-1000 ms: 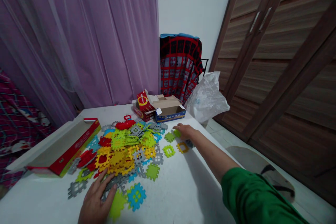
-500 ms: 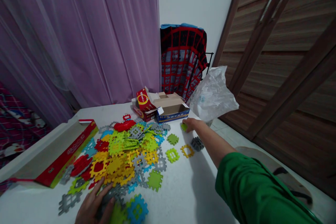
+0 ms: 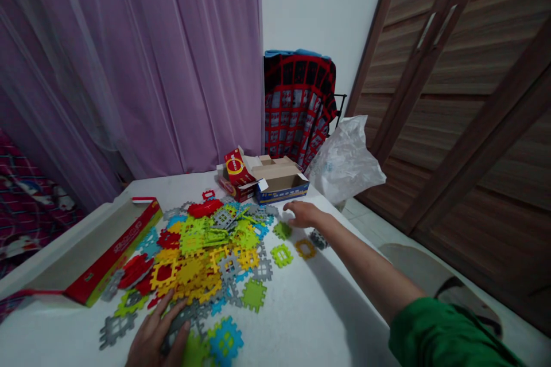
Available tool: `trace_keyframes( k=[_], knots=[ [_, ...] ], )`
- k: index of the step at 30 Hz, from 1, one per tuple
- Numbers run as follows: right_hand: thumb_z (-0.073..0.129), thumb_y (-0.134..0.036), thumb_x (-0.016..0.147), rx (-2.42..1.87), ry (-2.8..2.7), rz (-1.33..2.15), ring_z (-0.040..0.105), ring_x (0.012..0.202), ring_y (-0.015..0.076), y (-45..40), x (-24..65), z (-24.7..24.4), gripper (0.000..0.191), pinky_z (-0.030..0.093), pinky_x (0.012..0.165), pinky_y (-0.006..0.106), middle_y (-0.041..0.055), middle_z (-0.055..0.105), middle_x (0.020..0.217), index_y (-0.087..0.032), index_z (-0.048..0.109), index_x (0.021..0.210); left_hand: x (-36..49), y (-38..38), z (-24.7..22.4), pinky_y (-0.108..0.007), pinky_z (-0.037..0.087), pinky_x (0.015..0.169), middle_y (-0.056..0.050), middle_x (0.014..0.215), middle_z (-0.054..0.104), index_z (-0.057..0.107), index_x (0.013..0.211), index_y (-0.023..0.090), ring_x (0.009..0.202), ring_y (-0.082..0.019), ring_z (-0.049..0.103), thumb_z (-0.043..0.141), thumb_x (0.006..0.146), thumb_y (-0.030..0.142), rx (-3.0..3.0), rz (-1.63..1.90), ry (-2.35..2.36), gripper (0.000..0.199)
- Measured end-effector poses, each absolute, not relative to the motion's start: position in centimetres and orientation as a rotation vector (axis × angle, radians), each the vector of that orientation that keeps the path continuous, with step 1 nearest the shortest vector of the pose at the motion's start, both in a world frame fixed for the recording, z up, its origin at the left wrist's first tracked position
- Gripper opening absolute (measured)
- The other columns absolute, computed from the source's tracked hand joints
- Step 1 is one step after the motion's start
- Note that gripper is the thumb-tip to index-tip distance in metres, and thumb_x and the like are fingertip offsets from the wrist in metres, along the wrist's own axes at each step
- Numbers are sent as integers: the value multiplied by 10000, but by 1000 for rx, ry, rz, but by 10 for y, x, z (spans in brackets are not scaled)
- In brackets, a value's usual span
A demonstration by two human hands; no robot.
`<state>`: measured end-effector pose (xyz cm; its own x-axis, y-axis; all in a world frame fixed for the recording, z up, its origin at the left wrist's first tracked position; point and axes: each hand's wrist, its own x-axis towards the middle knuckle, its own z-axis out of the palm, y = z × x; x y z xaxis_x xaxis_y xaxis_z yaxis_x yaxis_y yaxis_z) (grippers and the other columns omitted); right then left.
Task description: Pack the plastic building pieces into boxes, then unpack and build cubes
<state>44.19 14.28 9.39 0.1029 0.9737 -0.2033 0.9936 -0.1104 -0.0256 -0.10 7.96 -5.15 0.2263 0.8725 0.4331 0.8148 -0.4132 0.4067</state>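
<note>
A loose heap of flat notched plastic tiles in yellow, green, grey, blue and red covers the left half of the white table [image 3: 318, 309]. My left hand [image 3: 157, 335] rests with spread fingers on grey tiles [image 3: 191, 314] at the near edge of the heap. Reaching out over the far right side, my right hand [image 3: 303, 215] hovers by a green tile [image 3: 282, 230], its fingers apart and nothing visible in them. Below it lie a green window tile [image 3: 282, 255] and a yellow frame tile [image 3: 305, 249]. A dark grey stack [image 3: 319, 239] sits beside my forearm.
An open red box [image 3: 116, 246] lies at the left. Towards the back stand a blue box [image 3: 284, 189] and red boxes [image 3: 237, 169]. A clear plastic bag [image 3: 344, 166] is at the right table edge, near a wardrobe [image 3: 451, 97].
My right hand has moved left, from beside a green piece near the right table edge towards the heap. That piece is no longer visible there. My left hand has barely moved.
</note>
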Motion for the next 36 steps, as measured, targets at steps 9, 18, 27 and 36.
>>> trace_keyframes(
  k=[9,18,27,36],
  knots=[
    [716,-357,776,2419,1912,-185,641,1109,294,121,384,61,606,483,858,330,196,653,1224,-126,529,1305,2,82,-61,-446,523,999,-66,1311,654,741,1047,296,1156,-264,645,485,818,585,2335,1040,1661,449],
    [665,-315,841,2648,1684,-147,639,1129,297,151,401,62,536,480,866,325,227,662,1194,-74,510,1294,2,81,-60,-476,549,957,-78,1306,655,739,1061,297,1143,-286,652,455,839,590,2379,1014,1660,464],
    [697,-276,805,2712,1576,-215,650,1121,288,166,401,60,477,490,844,313,227,674,1184,-85,587,1228,3,79,-57,-473,542,968,-81,1336,633,725,1094,293,1167,-278,638,455,859,572,2389,1019,1648,453],
    [538,-307,890,2697,1760,-125,666,1054,243,103,384,78,276,462,793,294,115,718,1138,-218,685,1106,9,79,-56,-454,526,984,-89,1267,672,741,1042,286,1124,-266,656,450,849,577,2375,1101,1648,454]
  ],
)
